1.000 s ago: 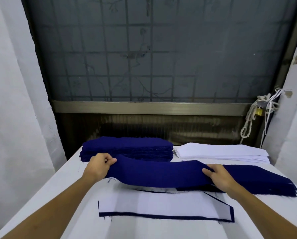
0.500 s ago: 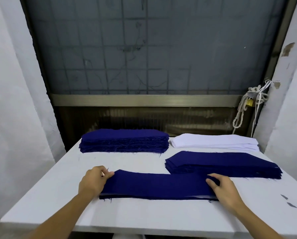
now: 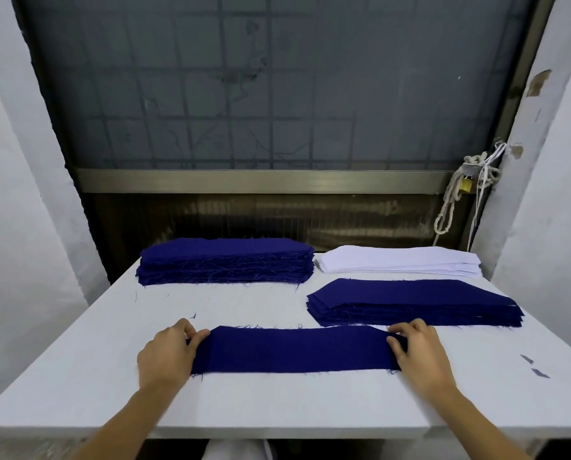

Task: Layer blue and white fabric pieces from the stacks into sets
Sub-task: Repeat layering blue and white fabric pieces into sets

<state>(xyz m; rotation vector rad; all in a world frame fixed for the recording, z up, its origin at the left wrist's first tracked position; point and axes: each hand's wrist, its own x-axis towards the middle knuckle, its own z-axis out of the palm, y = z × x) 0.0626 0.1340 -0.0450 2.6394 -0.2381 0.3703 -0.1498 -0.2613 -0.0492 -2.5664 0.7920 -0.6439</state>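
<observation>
The blue piece lies at 6 o'clock on the table. The left hand pinches its 9 o'clock end and the right hand its 3 o'clock end, fingers curled. Probably best to keep it lightly taut and square the edges before letting go.

A blue strip lies flat and lengthwise at the near middle of the table, its edges frayed; the left hand pinches its left end and the right hand its right end. Far left sits a tall blue stack, thick and ragged-edged; just beside it on the right, a thinner white stack. In front of the white one lies a low blue pile with angled ends; its layers look all blue, though the edges are too fine to be sure.
</observation>
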